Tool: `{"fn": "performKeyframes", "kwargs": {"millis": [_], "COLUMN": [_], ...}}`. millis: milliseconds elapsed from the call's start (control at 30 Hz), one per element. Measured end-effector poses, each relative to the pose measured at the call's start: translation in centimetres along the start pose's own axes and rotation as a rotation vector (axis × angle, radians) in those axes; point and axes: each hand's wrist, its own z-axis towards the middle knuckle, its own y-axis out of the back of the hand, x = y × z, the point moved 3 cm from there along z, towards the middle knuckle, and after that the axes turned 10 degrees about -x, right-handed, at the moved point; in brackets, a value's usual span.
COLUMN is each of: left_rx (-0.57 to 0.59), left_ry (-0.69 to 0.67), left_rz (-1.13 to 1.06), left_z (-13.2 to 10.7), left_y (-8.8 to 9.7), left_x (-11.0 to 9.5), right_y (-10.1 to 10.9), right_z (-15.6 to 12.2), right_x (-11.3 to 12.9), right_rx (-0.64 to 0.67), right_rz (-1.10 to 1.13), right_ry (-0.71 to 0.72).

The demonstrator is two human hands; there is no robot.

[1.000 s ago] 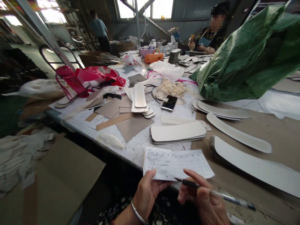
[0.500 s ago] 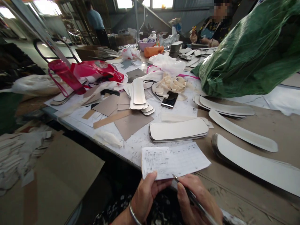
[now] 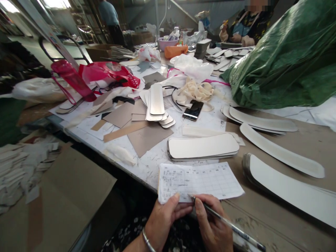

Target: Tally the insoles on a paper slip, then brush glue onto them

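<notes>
My left hand [image 3: 168, 217] grips a paper form [image 3: 207, 178] by its lower left edge, thumb on top and fingers beneath. The form carries a printed grid, with handwriting in its left part. In my right hand [image 3: 214, 220] is a pen [image 3: 231, 227], its tip at the lower edge of the form near my left thumb. Just beyond the form lies a stack of white rounded strips [image 3: 203, 146]. To the right are curved white pieces [image 3: 291, 185] in a pile.
A phone [image 3: 193, 110] lies mid-table near cream fabric strips [image 3: 194, 91]. Grey card sheets [image 3: 149, 140] and a pink bottle [image 3: 72, 78] are on the left. A large green bag [image 3: 283, 70] bulges at the right. Across the table sits another person [image 3: 246, 26].
My right hand and the pen have moved slightly left along the form, and the pen now leans flatter. The view has shifted slightly.
</notes>
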Motion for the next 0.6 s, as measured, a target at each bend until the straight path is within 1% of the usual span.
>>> {"fn": "performKeyframes", "kwargs": {"millis": [67, 200, 267, 367, 500, 600], "left_rx": [0.002, -0.016, -0.025, -0.024, 0.005, 0.002], "left_ry": [0.011, 0.016, 0.017, 0.011, 0.000, -0.003], "left_rz": [-0.010, -0.014, -0.023, -0.020, -0.003, 0.005], "left_z": [0.06, 0.22, 0.23, 0.17, 0.14, 0.14], "left_y": [-0.03, -0.05, -0.08, -0.06, 0.09, 0.23], "left_x": [-0.02, -0.11, -0.12, -0.05, 0.17, 0.27], "right_y": [0.04, -0.14, -0.24, -0.24, -0.21, -0.25], "right_z": [0.07, 0.16, 0.15, 0.14, 0.16, 0.14], "right_x": [-0.27, -0.67, -0.84, -1.00, -0.98, -0.91], "right_rx": [0.042, 0.121, 0.130, 0.113, 0.106, 0.115], "right_rz": [-0.023, -0.085, -0.106, -0.086, -0.059, -0.087], "right_ry": [0.059, 0.228, 0.272, 0.268, 0.236, 0.255]}}
